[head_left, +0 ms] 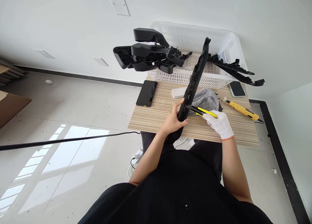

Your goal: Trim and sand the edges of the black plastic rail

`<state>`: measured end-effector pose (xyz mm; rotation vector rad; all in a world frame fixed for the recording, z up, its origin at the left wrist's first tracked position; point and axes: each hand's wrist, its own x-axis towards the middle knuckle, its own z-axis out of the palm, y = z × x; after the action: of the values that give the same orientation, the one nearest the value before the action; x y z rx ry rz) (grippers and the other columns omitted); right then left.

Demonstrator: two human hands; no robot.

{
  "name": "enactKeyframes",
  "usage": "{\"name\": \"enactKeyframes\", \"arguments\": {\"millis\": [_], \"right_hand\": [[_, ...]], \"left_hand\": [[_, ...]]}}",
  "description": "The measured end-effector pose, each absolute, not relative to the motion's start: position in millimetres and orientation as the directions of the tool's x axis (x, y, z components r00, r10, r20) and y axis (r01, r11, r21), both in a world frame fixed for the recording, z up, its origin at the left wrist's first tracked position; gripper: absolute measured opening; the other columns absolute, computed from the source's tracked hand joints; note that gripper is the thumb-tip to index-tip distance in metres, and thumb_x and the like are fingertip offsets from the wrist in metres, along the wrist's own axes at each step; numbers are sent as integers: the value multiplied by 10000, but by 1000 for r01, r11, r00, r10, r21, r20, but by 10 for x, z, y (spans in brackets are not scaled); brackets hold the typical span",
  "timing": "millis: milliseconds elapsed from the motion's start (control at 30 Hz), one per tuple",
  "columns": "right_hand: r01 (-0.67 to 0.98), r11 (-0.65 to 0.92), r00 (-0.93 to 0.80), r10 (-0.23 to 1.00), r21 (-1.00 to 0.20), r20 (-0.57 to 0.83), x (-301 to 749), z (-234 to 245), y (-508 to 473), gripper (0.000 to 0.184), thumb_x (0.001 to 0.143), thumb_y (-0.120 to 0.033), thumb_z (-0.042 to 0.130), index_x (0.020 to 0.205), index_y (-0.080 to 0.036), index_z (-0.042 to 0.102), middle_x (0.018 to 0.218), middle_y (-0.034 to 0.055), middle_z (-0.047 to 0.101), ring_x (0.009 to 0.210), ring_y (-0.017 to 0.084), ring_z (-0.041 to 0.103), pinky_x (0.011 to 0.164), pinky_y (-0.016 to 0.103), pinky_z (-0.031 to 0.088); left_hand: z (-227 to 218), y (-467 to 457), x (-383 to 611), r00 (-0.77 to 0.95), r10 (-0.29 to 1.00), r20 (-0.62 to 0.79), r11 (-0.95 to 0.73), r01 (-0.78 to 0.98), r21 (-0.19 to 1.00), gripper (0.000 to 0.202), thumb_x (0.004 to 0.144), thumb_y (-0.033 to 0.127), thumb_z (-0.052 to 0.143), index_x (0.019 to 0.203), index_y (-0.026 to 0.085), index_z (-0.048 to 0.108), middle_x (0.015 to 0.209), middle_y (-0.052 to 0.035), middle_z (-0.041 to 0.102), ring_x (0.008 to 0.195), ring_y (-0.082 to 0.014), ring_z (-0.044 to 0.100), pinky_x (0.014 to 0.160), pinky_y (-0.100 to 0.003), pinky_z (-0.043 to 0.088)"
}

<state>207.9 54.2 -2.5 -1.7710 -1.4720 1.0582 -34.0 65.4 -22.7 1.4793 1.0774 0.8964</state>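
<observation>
Over the table (146,120), hands (172,121) (219,124) hold black strip (193,82) and knife (206,112).

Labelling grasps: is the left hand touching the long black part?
Touching. The head view shows the left hand gripping the long black part, thumb laid across it.

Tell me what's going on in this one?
A person's bare left hand grips a long, ribbed black plastic strip over a striped wood-grain table. The right hand, in a white knitted glove, holds a yellow-and-black utility knife with its tip at the strip; whether it is cutting can't be told. Behind, more black plastic parts stick out over the rim of a white slatted plastic basket.
</observation>
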Motion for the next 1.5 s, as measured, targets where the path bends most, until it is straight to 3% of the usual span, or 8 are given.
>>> {"name": "enactKeyframes", "arguments": {"millis": [733, 900, 1033, 1133, 1200, 1300, 1400, 1500], "right_hand": [[391, -349, 44, 931, -852, -361, 2098, 13, 561, 379, 730, -528, 769, 725, -154, 712, 482, -18, 520, 427, 87, 413, 375, 223, 300], [377, -346, 53, 934, -859, -353, 2091, 2, 550, 377, 723, -519, 776, 727, -147, 715, 481, -13, 530, 423, 87, 416, 373, 225, 293], [246, -311, 93, 950, -918, -296, 2116, -75, 499, 325, 760, -471, 743, 757, -148, 706, 492, -22, 530, 412, 83, 407, 369, 226, 289], [150, -239, 88, 970, -959, -228, 2129, -129, 430, 286, 771, -405, 729, 916, -158, 726, 609, -2, 620, 498, 114, 522, 439, 246, 411], [138, -185, 63, 982, -973, -177, 2119, -149, 384, 420, 771, -390, 727, 1134, -180, 705, 768, 28, 699, 627, 155, 618, 554, 297, 514], [280, -94, 72, 994, -955, -76, 2072, -160, 327, 508, 795, -400, 708, 1263, -208, 659, 906, 49, 724, 777, 199, 670, 731, 372, 569], [501, -28, 121, 992, -865, 38, 2002, -173, 296, 391, 846, -402, 661, 1197, -233, 690, 982, 59, 731, 865, 215, 690, 839, 374, 556], [696, 42, 101, 983, -717, 155, 1939, -203, 294, 298, 873, -435, 631, 1092, -245, 701, 1034, 70, 738, 911, 232, 705, 852, 361, 538]], "left_hand": [[-249, 670, -336, 325, 946, -8, -40, 142, 989, 897, 782, 204, 692, 1548, 260, 230, 800, 43, 588, 632, -90, 536, 645, -229, 475], [-260, 665, -331, 320, 947, 6, -50, 128, 991, 900, 774, 182, 694, 1543, 275, 236, 810, 47, 585, 634, -83, 533, 646, -224, 475], [-256, 662, -328, 329, 944, 3, -42, 112, 993, 901, 774, 181, 695, 1542, 280, 236, 849, 35, 599, 650, -83, 543, 653, -225, 482], [-250, 664, -332, 338, 941, -2, -34, 101, 994, 903, 777, 186, 694, 1544, 284, 227, 856, 31, 602, 650, -85, 546, 649, -227, 481], [-245, 665, -336, 340, 941, -1, -35, 98, 995, 899, 777, 186, 693, 1543, 282, 231, 858, 29, 601, 651, -85, 542, 649, -229, 478], [-235, 663, -341, 335, 942, -4, -34, 106, 994, 902, 776, 187, 693, 1545, 277, 230, 845, 28, 594, 654, -91, 541, 645, -233, 471], [-229, 659, -343, 335, 942, -8, -32, 114, 993, 903, 779, 187, 691, 1550, 276, 229, 853, 20, 602, 668, -100, 549, 656, -243, 472], [-231, 657, -342, 331, 944, -6, -35, 117, 992, 900, 777, 186, 692, 1548, 275, 237, 868, 14, 604, 678, -104, 555, 657, -245, 473]]}}
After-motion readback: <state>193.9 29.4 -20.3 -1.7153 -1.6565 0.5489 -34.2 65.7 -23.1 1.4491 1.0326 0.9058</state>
